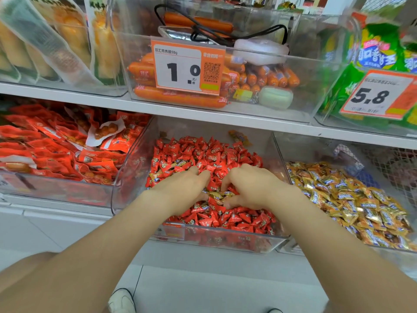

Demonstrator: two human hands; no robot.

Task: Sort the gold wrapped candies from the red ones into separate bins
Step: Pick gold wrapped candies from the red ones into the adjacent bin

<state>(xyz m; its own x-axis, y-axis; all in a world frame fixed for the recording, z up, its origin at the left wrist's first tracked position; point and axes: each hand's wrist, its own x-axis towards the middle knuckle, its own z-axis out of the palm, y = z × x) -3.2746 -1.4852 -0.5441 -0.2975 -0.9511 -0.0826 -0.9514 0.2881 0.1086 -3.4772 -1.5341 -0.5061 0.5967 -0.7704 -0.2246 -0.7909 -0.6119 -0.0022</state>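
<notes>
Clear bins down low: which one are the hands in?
The middle clear plastic bin, holding mostly red wrapped candies; the right clear bin holds gold wrapped candies.

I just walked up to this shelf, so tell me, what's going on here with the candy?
A person has both hands in the middle clear bin, full of red candies. The left hand and right hand dig into the pile around a few gold candies between them. The neighbouring bin on the right holds a gold candy heap.

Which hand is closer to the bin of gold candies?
Right. The right hand is in the red bin beside the gold bin; the left hand lies farther left.
</notes>
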